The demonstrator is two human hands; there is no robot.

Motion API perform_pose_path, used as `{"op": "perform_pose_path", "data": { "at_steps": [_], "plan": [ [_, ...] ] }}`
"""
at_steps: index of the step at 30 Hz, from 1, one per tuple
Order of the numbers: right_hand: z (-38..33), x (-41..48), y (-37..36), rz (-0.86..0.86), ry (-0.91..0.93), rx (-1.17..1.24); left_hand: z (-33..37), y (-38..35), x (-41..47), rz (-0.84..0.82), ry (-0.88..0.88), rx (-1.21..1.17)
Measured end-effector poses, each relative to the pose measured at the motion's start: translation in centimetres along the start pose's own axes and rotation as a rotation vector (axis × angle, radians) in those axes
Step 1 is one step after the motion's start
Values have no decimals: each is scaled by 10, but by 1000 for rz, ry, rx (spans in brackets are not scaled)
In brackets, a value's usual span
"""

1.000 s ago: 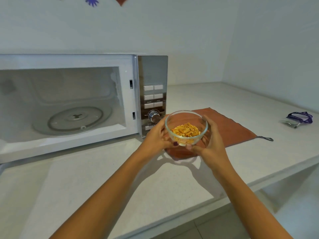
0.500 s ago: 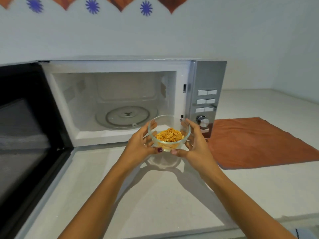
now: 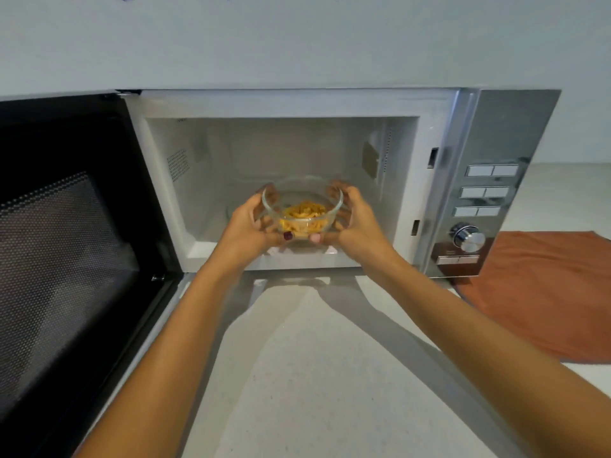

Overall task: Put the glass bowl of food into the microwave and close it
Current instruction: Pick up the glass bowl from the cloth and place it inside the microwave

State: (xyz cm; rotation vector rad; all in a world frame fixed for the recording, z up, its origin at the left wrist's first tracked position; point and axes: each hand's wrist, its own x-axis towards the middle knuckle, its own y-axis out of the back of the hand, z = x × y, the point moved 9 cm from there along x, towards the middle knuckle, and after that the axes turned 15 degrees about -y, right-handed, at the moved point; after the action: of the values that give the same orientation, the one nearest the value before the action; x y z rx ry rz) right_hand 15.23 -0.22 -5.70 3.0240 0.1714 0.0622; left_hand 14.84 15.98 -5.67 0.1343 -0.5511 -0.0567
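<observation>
Both hands outstretched, fingers cupping glass bowl (food inside) — at microwave mouth

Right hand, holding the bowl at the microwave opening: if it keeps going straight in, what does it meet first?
Nothing close: the right hand points into the open microwave cavity, so likely its back wall, though depth is unclear.

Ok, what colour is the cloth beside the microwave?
Rust orange, plain; the head view shows the cloth right of the microwave.
</observation>
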Motion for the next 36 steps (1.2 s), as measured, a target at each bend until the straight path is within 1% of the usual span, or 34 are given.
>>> {"op": "perform_pose_path", "data": {
  "at_steps": [5, 9, 10, 12, 13, 14, 16, 17, 20, 21, 24, 29, 32, 36],
  "plan": [
    [0, 43, -5, 44, -37, -51, -13, 11, 29, 32, 47, 101],
    [10, 73, -9, 30, -86, -111, -24, 14, 45, 69, 84, 86],
    [13, 81, -10, 13, -113, -50, -27, 15, 50, 73, 88, 71],
    [21, 93, -14, -21, -288, 289, -32, 15, 59, 75, 103, 45],
    [24, 95, -14, -6, -347, 392, -35, 15, 62, 70, 107, 50],
    [27, 99, -17, -20, -396, 562, -38, 16, 66, 62, 106, 66],
    [28, 105, -19, -41, -393, 545, -45, 17, 71, 57, 102, 75],
    [28, 110, -15, -19, -336, 427, -49, 18, 73, 59, 106, 72],
    [23, 115, -12, 16, -134, -130, -60, 21, 76, 59, 120, 70],
    [22, 117, -13, 18, -117, -191, -62, 23, 77, 55, 126, 69],
    [20, 122, -12, 39, -125, -87, -68, 25, 79, 46, 137, 70],
    [22, 124, -12, 52, -116, -111, -72, 24, 78, 44, 146, 60],
    [22, 125, -13, 29, -128, -57, -71, 23, 79, 28, 140, 71],
    [21, 125, -12, 44, -105, -142, -73, 24, 80, 24, 134, 69]
  ]
}}
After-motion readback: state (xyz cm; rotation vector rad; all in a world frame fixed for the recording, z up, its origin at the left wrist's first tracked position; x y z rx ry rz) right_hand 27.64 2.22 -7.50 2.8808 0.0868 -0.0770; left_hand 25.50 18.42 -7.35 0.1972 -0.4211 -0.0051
